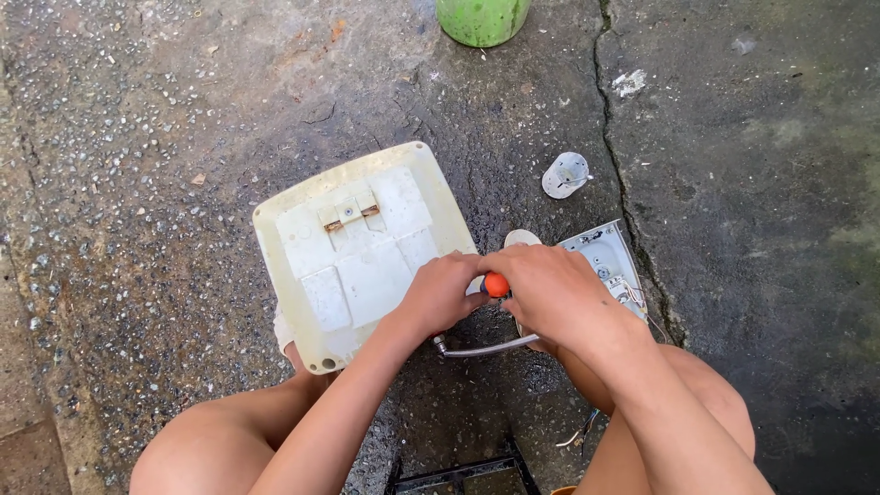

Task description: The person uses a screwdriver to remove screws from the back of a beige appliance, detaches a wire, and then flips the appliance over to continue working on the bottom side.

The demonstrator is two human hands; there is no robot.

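the person is squatting over wet, speckled concrete ground (137, 183), knees spread so both arms are reaching down between them. the left hand (442, 291) and the right hand (548, 291) are meeting over an orange knob (496, 284), which looks like the end of a screwdriver handle. the right hand is curling closed around it from above, probably to press down and turn, while the left hand is closing in narrow beside it, fingertips touching the knob as if steadying it. how tightly either hand is gripping cannot be told, since the fingers are hiding most of the handle.

the tool is standing just off the right edge of a cream plastic cover (357, 252), lying flat with its inner side up, yellowed and grimy, with raised panels and a small rusty bracket near the top. a silver flexible hose (486, 347) is running out from under the hands toward the person. a pale open housing (610, 261) with thin wires is sitting partly under the right hand. a small white cap (565, 174) is lying well apart beyond it, and a green container (483, 18) is standing at the top edge. a black frame (458, 477) is showing at the bottom.
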